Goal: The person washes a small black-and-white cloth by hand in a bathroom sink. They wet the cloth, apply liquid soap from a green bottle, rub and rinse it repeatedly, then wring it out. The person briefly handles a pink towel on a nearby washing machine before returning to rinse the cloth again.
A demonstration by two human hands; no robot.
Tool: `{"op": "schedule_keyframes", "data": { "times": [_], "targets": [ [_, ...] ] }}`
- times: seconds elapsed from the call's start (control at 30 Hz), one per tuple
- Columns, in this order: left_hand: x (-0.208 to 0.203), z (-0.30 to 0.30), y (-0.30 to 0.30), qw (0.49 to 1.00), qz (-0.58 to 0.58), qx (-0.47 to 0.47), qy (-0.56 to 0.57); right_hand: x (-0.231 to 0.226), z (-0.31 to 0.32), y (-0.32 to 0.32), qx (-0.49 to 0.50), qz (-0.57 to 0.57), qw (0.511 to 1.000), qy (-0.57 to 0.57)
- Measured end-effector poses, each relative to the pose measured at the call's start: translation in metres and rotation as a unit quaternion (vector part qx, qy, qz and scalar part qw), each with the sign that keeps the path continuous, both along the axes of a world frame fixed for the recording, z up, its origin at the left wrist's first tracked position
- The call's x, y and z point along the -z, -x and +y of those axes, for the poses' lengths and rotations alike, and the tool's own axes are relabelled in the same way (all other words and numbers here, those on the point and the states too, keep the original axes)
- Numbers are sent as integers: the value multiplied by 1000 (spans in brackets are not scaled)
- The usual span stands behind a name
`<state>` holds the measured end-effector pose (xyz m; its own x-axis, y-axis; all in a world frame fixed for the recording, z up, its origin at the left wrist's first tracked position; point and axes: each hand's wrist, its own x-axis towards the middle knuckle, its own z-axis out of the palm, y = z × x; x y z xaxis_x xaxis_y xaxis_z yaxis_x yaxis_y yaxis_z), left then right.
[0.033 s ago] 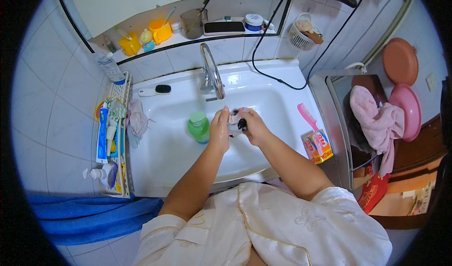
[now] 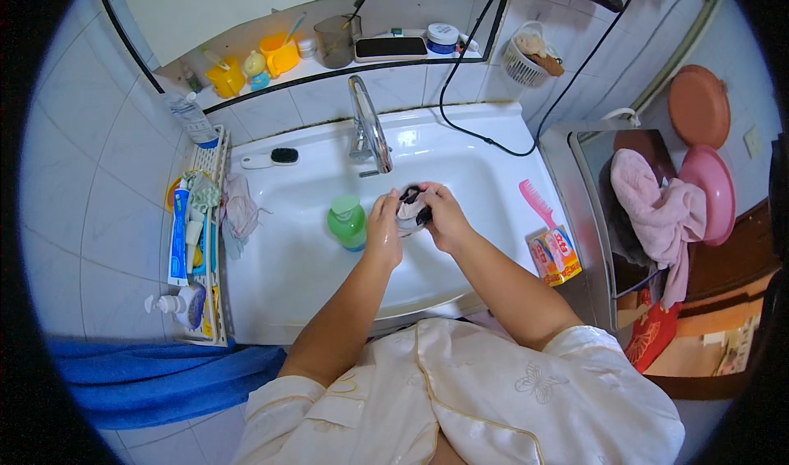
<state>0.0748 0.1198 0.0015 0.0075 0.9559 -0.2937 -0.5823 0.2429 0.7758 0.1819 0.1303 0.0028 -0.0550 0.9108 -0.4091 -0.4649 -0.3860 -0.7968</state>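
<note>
Over the white sink (image 2: 283, 280), both my hands are closed on a small crumpled black-and-white cloth (image 2: 410, 209) with a pale pinkish patch. My left hand (image 2: 383, 228) grips its left edge, and my right hand (image 2: 445, 218) pinches the right side. The cloth's exact kind does not show, and fingers hide part of it. Just beyond it stands the chrome faucet (image 2: 371, 128); I see no water running from it. A green pump-type bottle (image 2: 347, 225) is in the basin, close to the left of my left hand.
A brush (image 2: 271, 158) and a small cloth (image 2: 240, 208) lie on the sink's left rim, beside a caddy (image 2: 215, 276) of tubes and bottles. On the right rim are a pink comb (image 2: 537, 203) and orange packets (image 2: 555, 255). A black cord (image 2: 448, 103) hangs down behind the basin.
The cloth has shifted between my fingers, with more black showing at its top. My right fingers have moved slightly up and left around it. The surroundings look the same.
</note>
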Motion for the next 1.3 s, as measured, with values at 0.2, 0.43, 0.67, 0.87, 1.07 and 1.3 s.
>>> {"op": "schedule_keyframes", "data": {
  "times": [0.2, 0.43, 0.67, 0.87, 1.07, 1.3],
  "targets": [
    [20, 0, 11, 950, -249, 93, 163, 4, -14, 16, 37, -116, 978, -170],
    [20, -6, -13, 962, -215, 29, 168, 14, -20, 27, 35, -481, 855, -190],
    [54, 17, 21, 990, -39, 118, 68, 0, -41, 51, 39, -491, 837, -240],
    [26, 1, -5, 981, -89, 133, 111, 12, -18, 34, 123, -500, 806, -292],
    [19, -1, -5, 981, -74, 76, 164, 19, -5, 26, 59, -511, 839, -178],
    [-13, 6, 2, 995, -67, -12, 75, 34, -6, 15, 21, -90, 994, 55]
  ]
}}
